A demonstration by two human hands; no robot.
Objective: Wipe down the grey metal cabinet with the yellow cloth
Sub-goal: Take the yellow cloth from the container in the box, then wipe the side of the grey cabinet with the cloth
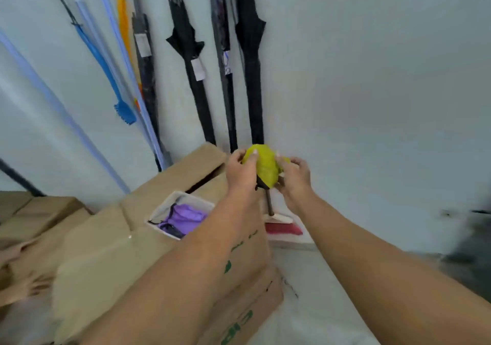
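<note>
I had both my left hand [243,170] and right hand [293,177] curled around the bunched yellow cloth [261,164], above the cardboard box [183,170] edge.

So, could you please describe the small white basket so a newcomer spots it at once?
Find the brown cardboard boxes stacked below the black folded umbrellas on the white wall. The small white rectangular basket sits among their tops. It alone holds crumpled purple fabric.

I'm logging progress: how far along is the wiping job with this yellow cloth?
Done: the yellow cloth is picked up. In hand: the left hand and right hand both grip it, bunched, in front of the cardboard boxes and umbrellas. Left: all the wiping; no grey cabinet is clearly in view.
</note>
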